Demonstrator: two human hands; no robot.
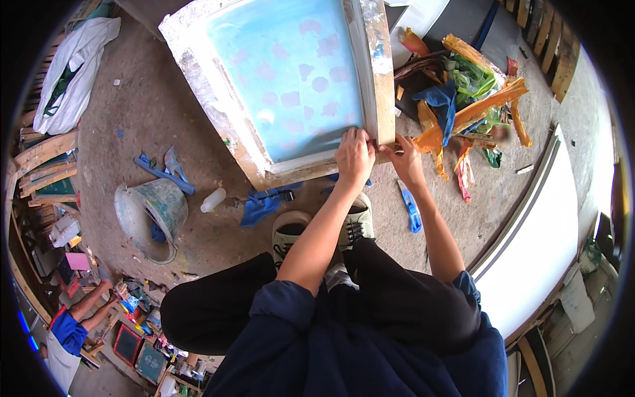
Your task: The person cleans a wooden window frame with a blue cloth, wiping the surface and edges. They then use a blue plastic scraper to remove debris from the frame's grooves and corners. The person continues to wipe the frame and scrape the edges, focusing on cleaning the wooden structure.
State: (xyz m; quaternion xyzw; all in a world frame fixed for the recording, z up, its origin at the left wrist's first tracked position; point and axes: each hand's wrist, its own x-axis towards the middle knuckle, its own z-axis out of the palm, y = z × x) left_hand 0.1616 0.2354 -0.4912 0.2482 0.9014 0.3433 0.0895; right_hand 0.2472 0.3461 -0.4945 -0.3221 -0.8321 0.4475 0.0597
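A wooden screen-printing frame (384,86) with pale blue mesh stands tilted in front of me, paint smeared on its wood. Patchy shapes show on the mesh. At its near right corner, the curled fingers of my left hand (354,157) grip the lower rail. Just beside it, my right hand (405,160) has its fingers pinched together at the outer edge of that corner; what lies between them is too small to make out. A blue utility knife (410,208) lies on the floor below my right hand.
Left of my feet are a paint-stained bucket (135,210) on its side, a white bottle (213,200) and blue cloth scraps (260,209). A scrap pile (486,109) lies beyond the frame at right, near a large white panel (536,245). Another person (66,337) is at lower left.
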